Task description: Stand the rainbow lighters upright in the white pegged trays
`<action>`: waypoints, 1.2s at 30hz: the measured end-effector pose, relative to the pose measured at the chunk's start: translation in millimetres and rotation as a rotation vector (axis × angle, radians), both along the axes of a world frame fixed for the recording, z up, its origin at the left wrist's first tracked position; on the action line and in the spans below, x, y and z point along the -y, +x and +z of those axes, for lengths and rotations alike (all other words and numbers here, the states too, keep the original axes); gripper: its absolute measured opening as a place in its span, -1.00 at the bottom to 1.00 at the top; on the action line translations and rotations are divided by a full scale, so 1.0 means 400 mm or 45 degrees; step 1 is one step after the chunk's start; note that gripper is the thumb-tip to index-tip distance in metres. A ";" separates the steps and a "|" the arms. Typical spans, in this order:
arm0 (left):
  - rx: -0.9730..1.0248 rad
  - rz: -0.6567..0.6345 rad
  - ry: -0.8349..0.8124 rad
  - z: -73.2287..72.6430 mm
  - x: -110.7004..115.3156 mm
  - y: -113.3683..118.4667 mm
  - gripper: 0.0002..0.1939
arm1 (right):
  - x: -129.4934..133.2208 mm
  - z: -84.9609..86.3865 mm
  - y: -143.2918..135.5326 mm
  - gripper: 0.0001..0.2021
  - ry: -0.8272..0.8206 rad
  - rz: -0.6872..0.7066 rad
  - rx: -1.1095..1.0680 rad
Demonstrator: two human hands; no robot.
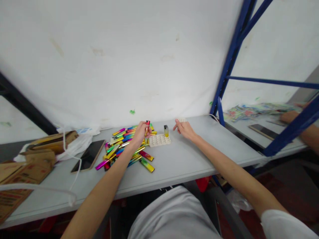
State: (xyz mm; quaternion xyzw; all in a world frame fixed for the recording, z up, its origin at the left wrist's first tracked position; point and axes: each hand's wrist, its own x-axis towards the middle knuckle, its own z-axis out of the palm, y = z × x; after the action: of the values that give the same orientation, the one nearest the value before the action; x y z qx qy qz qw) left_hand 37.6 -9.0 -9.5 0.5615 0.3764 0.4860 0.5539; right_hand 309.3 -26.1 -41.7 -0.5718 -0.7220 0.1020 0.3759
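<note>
Left hand (140, 132) pinches a red lighter (147, 125) upright at the fingertips, above the far edge of a pile of bright lighters (127, 147) on the grey table (179, 162). Right hand (184, 129) lies open, fingers spread loosely, palm down on the table, near a small white piece (182, 119) at its fingertips; contact unclear. Between the hands sits a white tray (159, 140), with one yellow lighter (165, 130) standing upright at its far edge. Left of the pile lies a phone (88, 156), then cardboard boxes (27, 162). Far right, another person's arm (299, 124) rests on the next table beside printed sheets (251, 111).
</note>
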 end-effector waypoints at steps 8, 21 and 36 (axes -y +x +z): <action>0.056 -0.247 -0.176 0.016 0.044 0.013 -0.53 | 0.035 0.001 -0.014 -0.45 -0.115 -0.222 0.638; -0.008 -0.227 -0.201 0.003 0.044 0.034 -0.52 | 0.126 -0.032 0.015 -0.60 0.038 -0.177 0.997; 0.050 -0.276 -0.393 0.003 0.049 0.039 -0.52 | 0.174 -0.031 -0.018 -0.56 0.220 -0.130 0.925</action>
State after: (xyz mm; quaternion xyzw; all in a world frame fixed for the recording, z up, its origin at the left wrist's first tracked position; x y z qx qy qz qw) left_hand 53.1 -28.4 -8.5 0.4975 0.3728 0.3709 0.6898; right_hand 302.0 -95.9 -54.2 -0.5721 -0.7848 -0.1876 0.1468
